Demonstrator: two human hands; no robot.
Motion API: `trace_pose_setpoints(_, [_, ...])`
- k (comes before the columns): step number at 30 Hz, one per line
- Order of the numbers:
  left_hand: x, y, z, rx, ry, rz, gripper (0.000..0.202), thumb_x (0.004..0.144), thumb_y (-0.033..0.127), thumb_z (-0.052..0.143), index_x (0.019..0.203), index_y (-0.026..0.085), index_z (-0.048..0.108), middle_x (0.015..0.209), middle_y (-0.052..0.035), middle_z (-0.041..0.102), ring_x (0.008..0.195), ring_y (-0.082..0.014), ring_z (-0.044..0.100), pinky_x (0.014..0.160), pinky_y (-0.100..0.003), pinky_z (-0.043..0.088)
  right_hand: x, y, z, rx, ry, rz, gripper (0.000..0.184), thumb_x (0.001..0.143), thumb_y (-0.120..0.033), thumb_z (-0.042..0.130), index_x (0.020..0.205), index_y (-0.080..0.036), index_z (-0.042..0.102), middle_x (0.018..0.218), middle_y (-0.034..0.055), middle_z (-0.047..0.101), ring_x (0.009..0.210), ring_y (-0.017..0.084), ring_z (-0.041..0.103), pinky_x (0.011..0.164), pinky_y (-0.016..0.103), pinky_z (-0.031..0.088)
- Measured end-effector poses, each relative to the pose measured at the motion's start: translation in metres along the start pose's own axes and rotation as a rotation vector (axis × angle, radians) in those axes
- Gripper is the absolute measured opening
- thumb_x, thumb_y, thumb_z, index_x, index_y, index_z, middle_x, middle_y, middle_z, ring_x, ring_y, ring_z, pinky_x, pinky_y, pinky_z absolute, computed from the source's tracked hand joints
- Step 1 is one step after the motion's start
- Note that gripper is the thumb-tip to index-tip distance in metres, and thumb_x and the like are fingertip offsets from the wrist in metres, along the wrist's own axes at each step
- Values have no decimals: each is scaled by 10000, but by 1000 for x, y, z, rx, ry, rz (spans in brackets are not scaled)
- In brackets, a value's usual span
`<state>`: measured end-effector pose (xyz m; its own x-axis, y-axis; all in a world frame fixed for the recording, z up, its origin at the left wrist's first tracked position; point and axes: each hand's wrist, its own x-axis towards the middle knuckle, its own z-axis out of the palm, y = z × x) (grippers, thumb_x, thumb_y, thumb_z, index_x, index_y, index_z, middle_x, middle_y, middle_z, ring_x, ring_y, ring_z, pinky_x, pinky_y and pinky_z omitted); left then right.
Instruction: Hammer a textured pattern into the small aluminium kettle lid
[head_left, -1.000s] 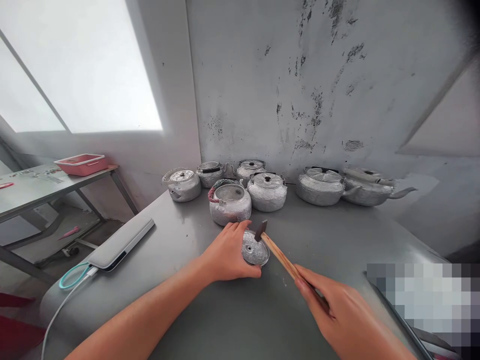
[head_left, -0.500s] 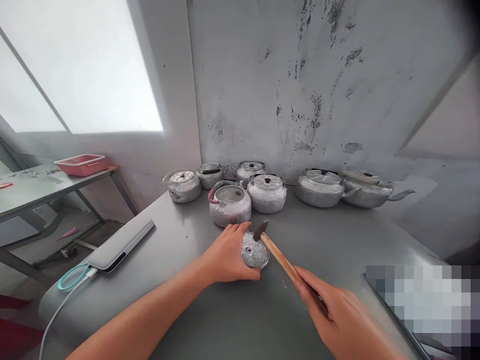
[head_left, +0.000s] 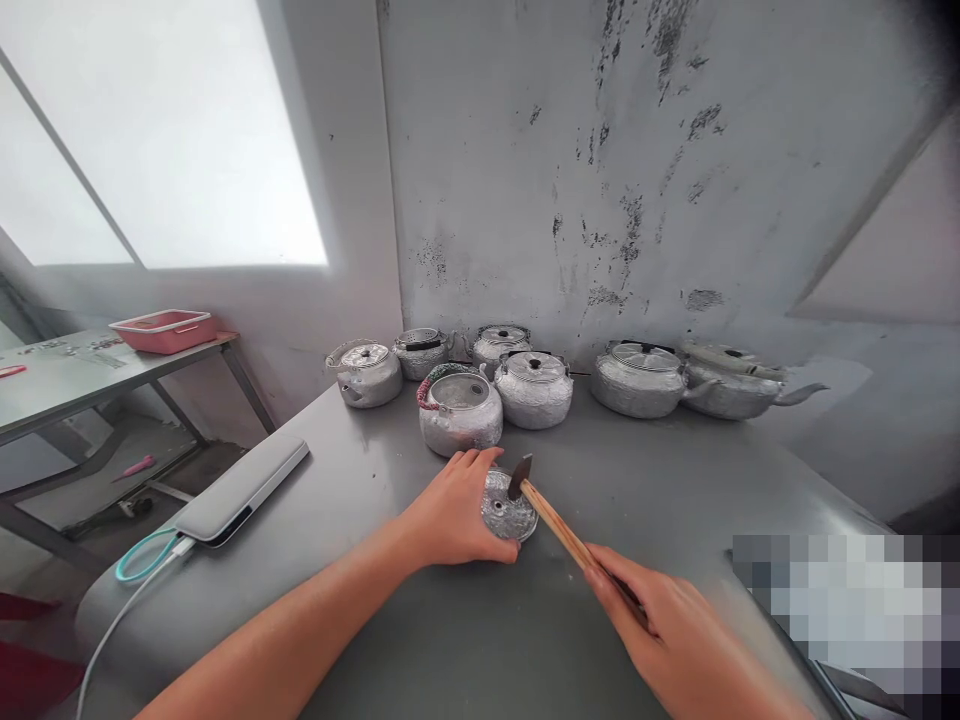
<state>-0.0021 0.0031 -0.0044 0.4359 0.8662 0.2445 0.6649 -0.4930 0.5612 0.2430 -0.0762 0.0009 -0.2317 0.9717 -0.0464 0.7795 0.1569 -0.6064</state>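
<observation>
My left hand (head_left: 457,508) grips the rim of a round silver kettle lid (head_left: 508,515), which has a small hole at its middle. Part of the lid is hidden under that hand. In my right hand (head_left: 660,620) is the wooden handle of a hammer (head_left: 559,525). Its dark metal head lies over the lid's upper right part; whether it touches the metal I cannot tell. Just behind the lid stands a lidless kettle (head_left: 461,420) with a red and green wrapped handle.
Several lidded metal kettles (head_left: 534,390) line the back of the grey table (head_left: 450,640) by the wall. A grey power bank (head_left: 244,492) with a white cable lies at left. Beyond, a pink basket (head_left: 165,332) sits on another table. A blurred-out object (head_left: 862,610) is at right.
The hammer head has dropped slightly toward the lid, and my right hand has shifted a little left. My left hand stays on the lid.
</observation>
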Motion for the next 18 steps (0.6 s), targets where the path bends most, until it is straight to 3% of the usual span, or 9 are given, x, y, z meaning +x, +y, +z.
trace_pose_setpoints(5, [0,-1,-10,-29,-95,38,1010,596,353,798,1500,250,358,1476,-102,464,1383,-360,388,1119,-509,376,3,-7,-10,-11,14,57,388,1001,-533,297,912,-274,573,685,-14,562,618,181,514,557,280,372])
trace_pose_setpoints(8, [0,-2,-11,-37,-121,22,1039,614,516,810,1509,262,347,1503,-103,433,1404,-366,354,1122,-540,361,0,-9,-16,136,20,94,376,981,-573,331,1012,-273,556,669,-39,444,558,148,403,498,262,331])
trace_pose_setpoints(11, [0,-2,-7,-21,-71,-43,1047,636,662,764,1501,223,369,1469,-126,462,1385,-369,378,1109,-535,377,-5,-13,-24,378,6,145,402,952,-606,388,1126,-270,524,705,-50,432,527,125,367,445,245,333])
trace_pose_setpoints(14, [0,-1,-5,-15,-42,-19,1007,661,583,781,1502,221,362,1442,-124,493,1352,-352,426,1100,-508,392,-6,-27,-37,488,89,162,421,927,-599,453,1179,-265,498,688,-65,426,508,118,383,450,244,380])
trace_pose_setpoints(18, [0,1,-5,-26,-26,94,988,657,408,804,1509,229,336,1459,-99,486,1340,-307,439,1121,-459,384,2,-46,-52,505,111,176,365,877,-564,559,1064,-254,509,586,-98,398,437,102,389,428,235,388])
